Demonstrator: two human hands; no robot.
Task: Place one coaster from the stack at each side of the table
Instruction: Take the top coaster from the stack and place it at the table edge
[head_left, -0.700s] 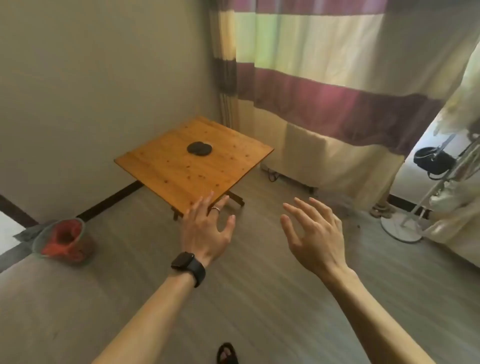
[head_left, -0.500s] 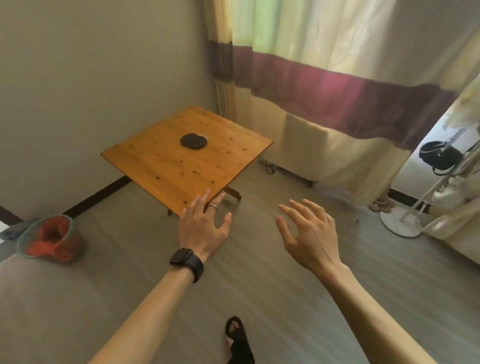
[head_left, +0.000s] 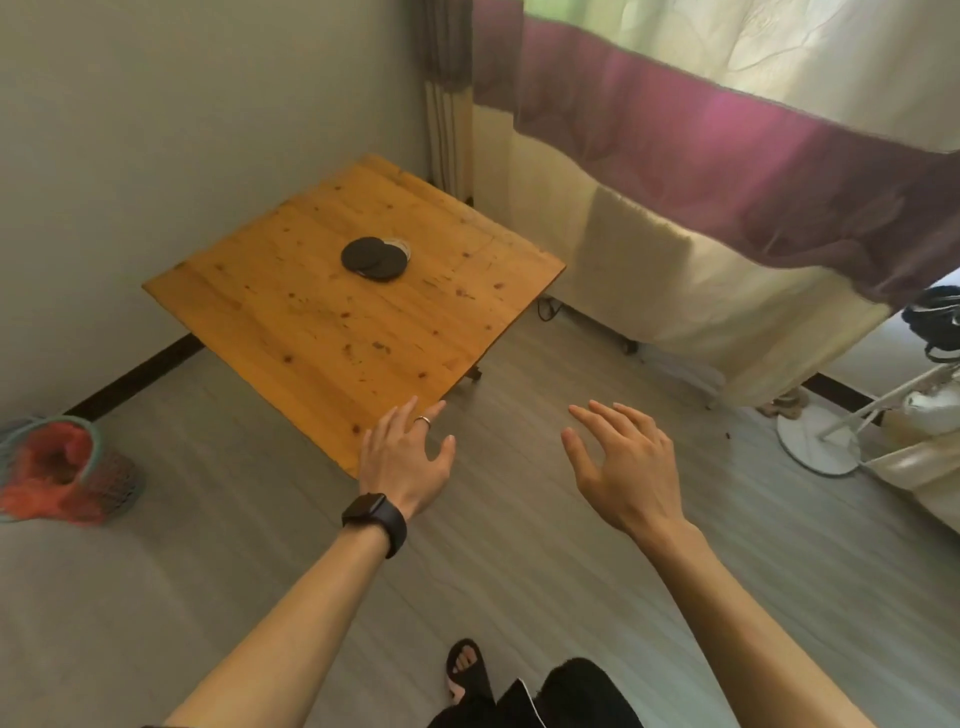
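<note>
Dark coaster stack (head_left: 375, 258) mid-table (head_left: 291, 322); left hand (head_left: 402, 457) and right hand (head_left: 626, 470) spread, grip released, empty.

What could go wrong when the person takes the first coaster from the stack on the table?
1. The stack is already fanned, its discs overlapping, so pinching one may drag others along.
2. It sits mid-table, beyond both open hands (left hand, right hand); a long reach from the near corner could be clumsy.
3. A pale ring peeks from behind the stack; it might get knocked.
</note>
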